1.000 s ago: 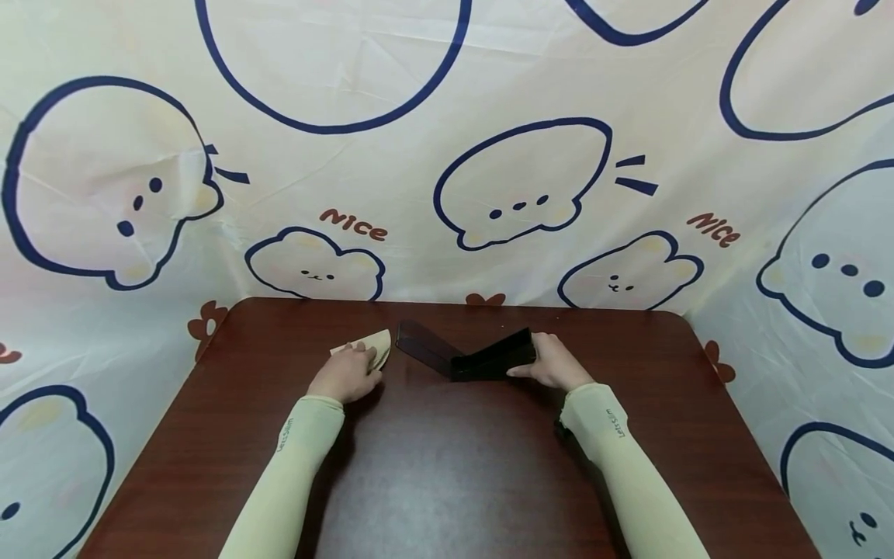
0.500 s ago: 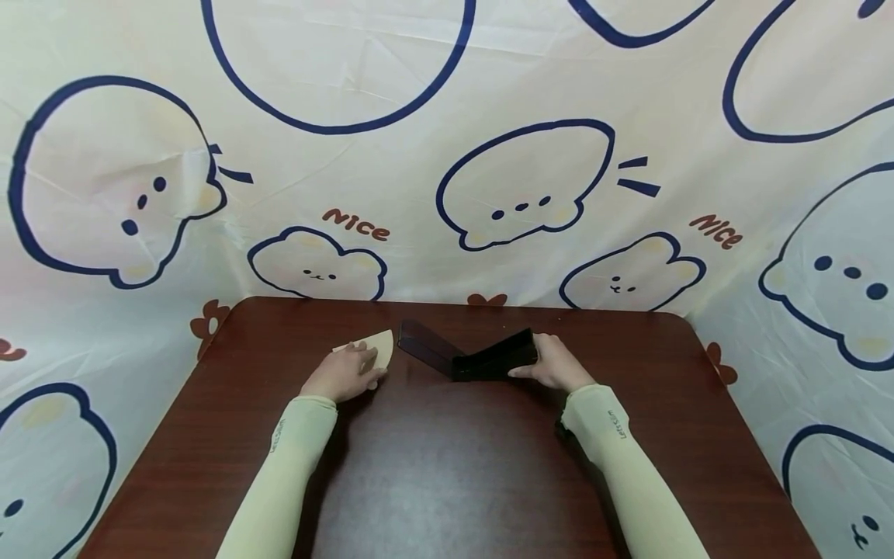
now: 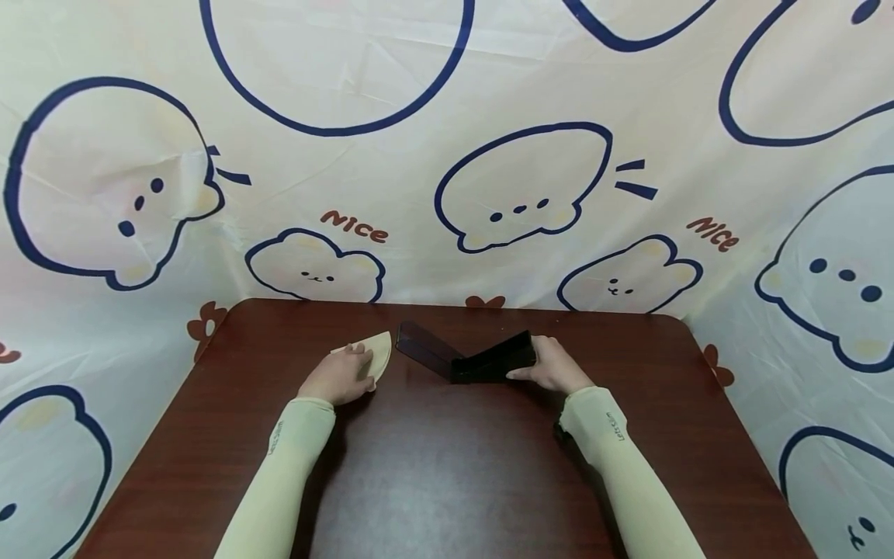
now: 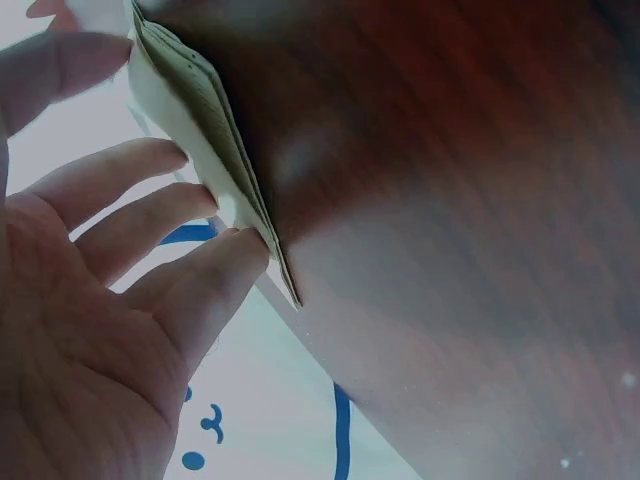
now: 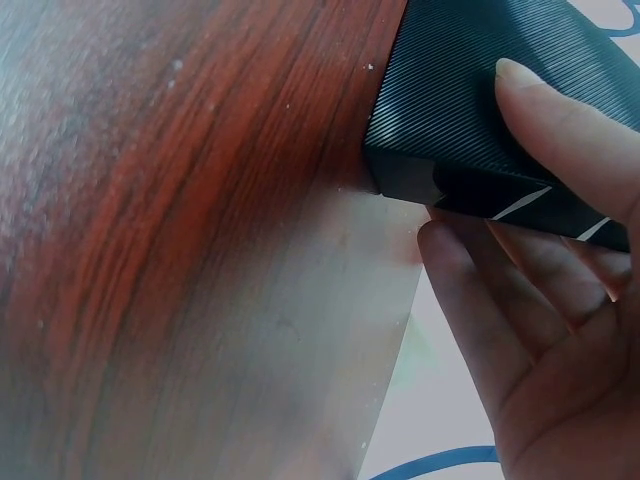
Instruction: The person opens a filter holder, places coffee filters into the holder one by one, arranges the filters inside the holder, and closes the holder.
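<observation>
Cream folded sheet (image 3: 380,353) held by left hand (image 3: 337,376), right hand (image 3: 556,366) grips black hinged case (image 3: 497,361); likely grasp step, next needs steady lift.

You read brown "Nice" (image 3: 355,226) twice on patterned backdrop (image 3: 405,178), left of centre and at right. On your left sleeve (image 3: 282,473) and right sleeve (image 3: 625,466): small dark lettering, too blurred to read.
</observation>
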Tool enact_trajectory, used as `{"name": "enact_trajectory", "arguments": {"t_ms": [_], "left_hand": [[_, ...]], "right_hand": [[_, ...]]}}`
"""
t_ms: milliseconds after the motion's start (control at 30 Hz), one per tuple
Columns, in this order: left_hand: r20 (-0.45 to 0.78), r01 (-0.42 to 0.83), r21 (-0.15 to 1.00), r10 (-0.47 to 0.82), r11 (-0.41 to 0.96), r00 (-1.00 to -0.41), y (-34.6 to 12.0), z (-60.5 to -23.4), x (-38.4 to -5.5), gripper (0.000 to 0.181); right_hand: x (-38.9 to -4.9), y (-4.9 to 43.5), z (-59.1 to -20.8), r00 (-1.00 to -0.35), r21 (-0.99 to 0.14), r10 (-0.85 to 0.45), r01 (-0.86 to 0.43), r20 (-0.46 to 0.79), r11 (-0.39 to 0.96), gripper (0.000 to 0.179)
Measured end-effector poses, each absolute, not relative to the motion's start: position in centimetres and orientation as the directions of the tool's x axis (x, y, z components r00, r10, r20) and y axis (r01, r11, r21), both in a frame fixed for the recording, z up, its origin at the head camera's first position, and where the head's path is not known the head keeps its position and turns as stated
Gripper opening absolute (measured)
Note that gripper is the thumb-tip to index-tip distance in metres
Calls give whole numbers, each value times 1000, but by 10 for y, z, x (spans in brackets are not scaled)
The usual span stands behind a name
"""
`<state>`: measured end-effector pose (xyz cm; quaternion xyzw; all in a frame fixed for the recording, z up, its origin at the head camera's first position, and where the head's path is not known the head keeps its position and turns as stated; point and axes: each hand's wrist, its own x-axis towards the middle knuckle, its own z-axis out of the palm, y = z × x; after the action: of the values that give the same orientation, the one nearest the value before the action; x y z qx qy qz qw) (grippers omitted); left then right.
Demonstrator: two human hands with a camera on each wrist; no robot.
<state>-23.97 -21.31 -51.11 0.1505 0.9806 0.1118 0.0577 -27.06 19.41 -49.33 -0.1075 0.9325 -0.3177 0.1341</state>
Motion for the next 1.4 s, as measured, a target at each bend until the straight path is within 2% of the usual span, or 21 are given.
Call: {"name": "enact_trajectory", "arguments": {"t_ms": [133,200,333,533,700,867,1067,1233,1300,1400], "left_hand": [[-24,328,210,341,921,-940,-214,-512,-242,26],[-15,333,211,344,919,-939,-214,-512,-242,22],[-27,304,242,320,921,-947,-215,-511,-243,41],[-80,196,396,246,897,-966,-218,-507,-243,73],[-131,131,511,228,849,-965,-221,-503,-245,83],[-100,159,524,246,837,-964,-222,-503,-244,73],[-68,200,489,266,849,-962,-223,-505,-242,49],[-43,185,506,239,842,-970,-223,-505,-240,29],[-37,177,514,228,839,-973,-223,-504,-239,28],[-37,170,515,219,840,-975,-221,-504,-240,39]], "right_hand": [[-271,194,-493,-942,-622,-287,-120,-175,774,76],[-272,195,-492,-941,-624,-290,-123,-173,772,76],[-272,194,-492,-941,-624,-289,-121,-174,772,78],[-271,193,-491,-942,-613,-282,-116,-182,782,85],[-271,192,-490,-941,-615,-287,-120,-179,779,79],[-272,191,-491,-941,-618,-291,-125,-175,776,68],[-271,192,-491,-942,-613,-284,-119,-179,781,75],[-270,192,-492,-940,-619,-288,-117,-183,776,74],[-270,193,-492,-940,-623,-287,-114,-185,774,75],[-269,193,-492,-941,-625,-285,-113,-182,772,78]]}}
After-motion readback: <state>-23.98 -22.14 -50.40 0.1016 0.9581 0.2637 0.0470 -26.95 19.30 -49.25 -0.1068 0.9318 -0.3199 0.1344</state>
